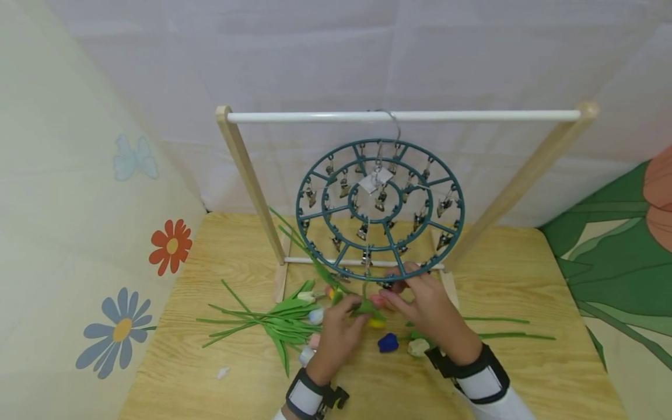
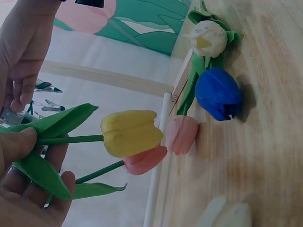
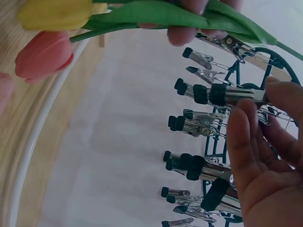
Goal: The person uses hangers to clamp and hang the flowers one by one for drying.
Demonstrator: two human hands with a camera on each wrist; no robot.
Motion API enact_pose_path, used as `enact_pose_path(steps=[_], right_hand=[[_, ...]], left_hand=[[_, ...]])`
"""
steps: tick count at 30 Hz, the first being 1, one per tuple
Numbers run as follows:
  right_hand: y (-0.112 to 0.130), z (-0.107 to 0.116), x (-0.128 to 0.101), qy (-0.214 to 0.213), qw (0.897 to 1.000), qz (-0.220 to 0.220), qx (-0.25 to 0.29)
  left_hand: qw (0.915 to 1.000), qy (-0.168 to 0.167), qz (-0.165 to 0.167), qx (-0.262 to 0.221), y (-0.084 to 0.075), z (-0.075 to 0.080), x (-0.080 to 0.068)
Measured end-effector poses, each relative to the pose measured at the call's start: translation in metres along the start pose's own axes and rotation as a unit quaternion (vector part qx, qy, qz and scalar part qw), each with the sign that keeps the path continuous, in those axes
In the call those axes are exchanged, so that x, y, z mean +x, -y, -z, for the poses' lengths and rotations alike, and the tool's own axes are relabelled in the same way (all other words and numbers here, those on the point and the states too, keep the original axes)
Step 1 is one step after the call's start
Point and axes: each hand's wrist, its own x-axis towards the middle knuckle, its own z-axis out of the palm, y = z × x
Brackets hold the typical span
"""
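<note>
A round teal clip hanger (image 1: pixel 380 210) hangs from the white rod (image 1: pixel 404 116) of a wooden rack. My left hand (image 1: pixel 353 312) grips the green stem of a yellow tulip (image 2: pixel 130 132) just below the hanger's near rim. A pink tulip (image 2: pixel 144 161) lies right under it, and its stem runs into the same hand. My right hand (image 1: pixel 400 293) pinches a metal clip (image 3: pixel 232 94) on the hanger's lower edge between thumb and fingers. The yellow tulip (image 3: pixel 57 14) and its leaves pass just above that clip.
A heap of artificial tulips (image 1: pixel 286 321) lies on the wooden table (image 1: pixel 525 373) to the left. A blue tulip (image 1: pixel 387 342) and a white tulip (image 1: pixel 418 347) lie near my wrists, with long stems (image 1: pixel 499 335) to the right. The rack's posts (image 1: pixel 252 181) flank the hanger.
</note>
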Motion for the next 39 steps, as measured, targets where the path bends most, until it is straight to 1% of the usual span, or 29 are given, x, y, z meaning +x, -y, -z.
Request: enact_pose_path(steps=[3,6,7,9,13,17,21,26,29,33,35,39], right_hand=[[0.000,0.000,-0.002,0.021,0.998,-0.048,0.029],[0.001,-0.001,-0.004,0.034,0.991,-0.101,0.076],[0.002,-0.001,-0.005,0.034,0.989,-0.114,0.086],[0.002,-0.002,-0.006,0.027,0.986,-0.123,0.105],[0.003,-0.002,-0.007,0.004,0.987,-0.118,0.112],[0.003,-0.004,-0.008,-0.022,0.988,-0.102,0.117],[0.004,-0.006,-0.007,-0.046,0.987,-0.090,0.127],[0.003,-0.012,-0.005,-0.066,0.986,-0.076,0.136],[0.004,-0.016,-0.004,-0.069,0.985,-0.071,0.144],[0.005,-0.020,-0.003,-0.067,0.983,-0.074,0.152],[0.006,-0.021,-0.003,-0.065,0.983,-0.078,0.152],[0.007,-0.019,-0.003,-0.055,0.982,-0.089,0.157]], left_hand=[[0.9996,-0.001,0.023,-0.014,0.002,-0.001,-0.001],[0.9982,0.004,0.052,-0.029,0.002,-0.001,-0.001],[0.9976,0.006,0.062,-0.032,0.003,-0.001,-0.001],[0.9961,0.011,0.077,-0.042,0.003,-0.001,-0.001],[0.9915,0.015,0.102,-0.079,0.005,-0.002,-0.001],[0.9873,0.022,0.114,-0.109,0.006,-0.005,0.000],[0.9844,0.028,0.125,-0.120,0.007,-0.007,0.001],[0.9781,0.032,0.154,-0.137,0.008,-0.009,0.001],[0.9774,0.035,0.150,-0.145,0.007,-0.009,0.001],[0.9807,0.035,0.127,-0.144,0.007,-0.011,0.001],[0.9815,0.036,0.122,-0.143,0.007,-0.011,0.001],[0.9798,0.039,0.131,-0.146,0.005,-0.012,0.003]])
